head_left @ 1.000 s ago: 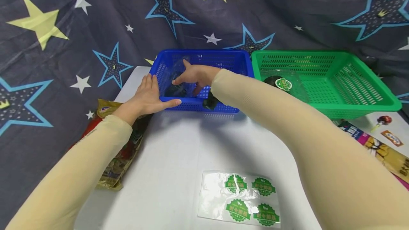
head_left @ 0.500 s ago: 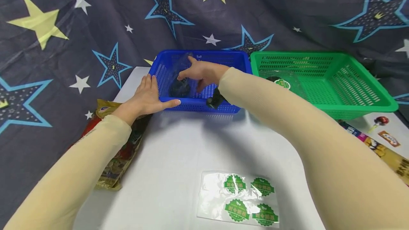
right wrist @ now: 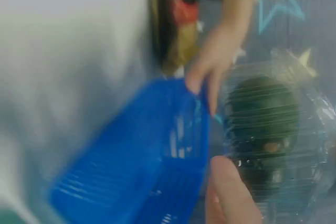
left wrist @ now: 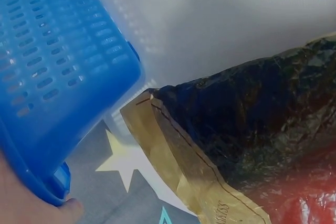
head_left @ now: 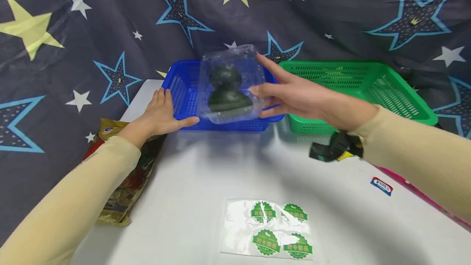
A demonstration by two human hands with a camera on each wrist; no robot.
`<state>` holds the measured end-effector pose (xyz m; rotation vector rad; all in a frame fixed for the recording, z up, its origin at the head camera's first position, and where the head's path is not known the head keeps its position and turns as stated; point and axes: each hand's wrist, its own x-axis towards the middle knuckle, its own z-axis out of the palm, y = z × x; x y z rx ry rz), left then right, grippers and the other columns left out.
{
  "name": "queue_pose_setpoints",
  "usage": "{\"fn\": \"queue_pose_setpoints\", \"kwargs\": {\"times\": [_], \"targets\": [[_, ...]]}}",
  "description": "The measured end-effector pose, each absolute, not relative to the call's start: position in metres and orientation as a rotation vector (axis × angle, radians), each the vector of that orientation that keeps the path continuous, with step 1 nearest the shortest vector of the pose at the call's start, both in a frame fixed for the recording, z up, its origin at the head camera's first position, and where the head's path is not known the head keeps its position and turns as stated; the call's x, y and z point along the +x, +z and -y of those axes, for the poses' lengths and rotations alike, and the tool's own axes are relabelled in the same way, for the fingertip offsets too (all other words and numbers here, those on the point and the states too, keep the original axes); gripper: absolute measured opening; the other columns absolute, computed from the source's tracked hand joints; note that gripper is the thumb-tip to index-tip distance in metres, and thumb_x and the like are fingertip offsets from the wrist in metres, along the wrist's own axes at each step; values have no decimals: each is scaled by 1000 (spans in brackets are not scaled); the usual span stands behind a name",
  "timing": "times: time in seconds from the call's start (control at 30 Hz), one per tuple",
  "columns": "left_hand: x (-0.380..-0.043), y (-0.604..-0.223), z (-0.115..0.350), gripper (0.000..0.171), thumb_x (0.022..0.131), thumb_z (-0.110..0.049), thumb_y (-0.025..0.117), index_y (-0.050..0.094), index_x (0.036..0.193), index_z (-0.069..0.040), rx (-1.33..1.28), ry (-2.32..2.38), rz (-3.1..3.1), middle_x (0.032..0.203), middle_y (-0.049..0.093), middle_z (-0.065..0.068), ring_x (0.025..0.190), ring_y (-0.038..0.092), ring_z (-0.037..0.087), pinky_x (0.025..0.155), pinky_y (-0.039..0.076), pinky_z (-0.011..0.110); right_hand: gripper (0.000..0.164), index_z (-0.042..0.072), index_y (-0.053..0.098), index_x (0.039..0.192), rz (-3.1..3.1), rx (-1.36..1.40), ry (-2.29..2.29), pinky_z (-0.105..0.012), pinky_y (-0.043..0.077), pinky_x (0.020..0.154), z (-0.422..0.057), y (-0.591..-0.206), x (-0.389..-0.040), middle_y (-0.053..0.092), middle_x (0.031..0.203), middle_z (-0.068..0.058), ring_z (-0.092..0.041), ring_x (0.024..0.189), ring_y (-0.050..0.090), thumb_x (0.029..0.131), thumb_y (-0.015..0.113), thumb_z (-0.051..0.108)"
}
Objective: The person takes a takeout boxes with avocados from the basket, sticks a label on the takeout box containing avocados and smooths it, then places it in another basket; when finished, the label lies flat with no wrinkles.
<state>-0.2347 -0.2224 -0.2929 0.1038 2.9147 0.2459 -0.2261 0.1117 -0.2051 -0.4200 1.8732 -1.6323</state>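
Note:
In the head view my right hand (head_left: 294, 93) holds a clear plastic tray (head_left: 206, 89) tilted above the blue basket (head_left: 173, 81), gripping its right side. Two dark green, round, avocado-like fruits (head_left: 229, 99) lie in the tray. The right wrist view shows creased clear film over one fruit (right wrist: 262, 114), with my right thumb (right wrist: 231, 187) beside the tray. My left hand (head_left: 158, 113) rests on the basket's front left corner, fingers straight and thumb spread along the front rim. The left wrist view shows only a bit of that hand at the basket's rim (left wrist: 31, 182).
A green basket (head_left: 412, 105) stands right of the blue one. A gold and red bag (head_left: 117, 191) lies on the left, partly under my left forearm. A sheet of green stickers (head_left: 266, 228) lies in front. At right is a small FOX'S wrapper (head_left: 382, 186). A starry cloth hangs behind.
My right hand has lifted the tray with the green fruits out of the blue basket, up and toward me. My left hand stays on the basket's corner. The view has turned slightly right.

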Motion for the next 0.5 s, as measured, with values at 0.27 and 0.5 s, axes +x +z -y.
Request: {"fn": "queue_pose_setpoints", "kwargs": {"times": [0.27,0.5], "targets": [[-230,-290,222,133,73,-87,39,-15,144,12,97,253,-2908,150,-20,32,139,-20,45,112,-4,57,79,50,0,149,-1743,-571,-1674,-46,50,91,-184,-254,-144,36,141,-32,-36,120,53,99,48,11],[-230,-290,219,130,76,-84,40,-14,144,13,125,251,-2913,150,-19,34,138,-20,46,112,-5,57,80,49,-4,149,-1640,-495,-1655,-50,47,94,-208,-299,-122,37,142,-31,-35,126,47,99,47,12]]}}
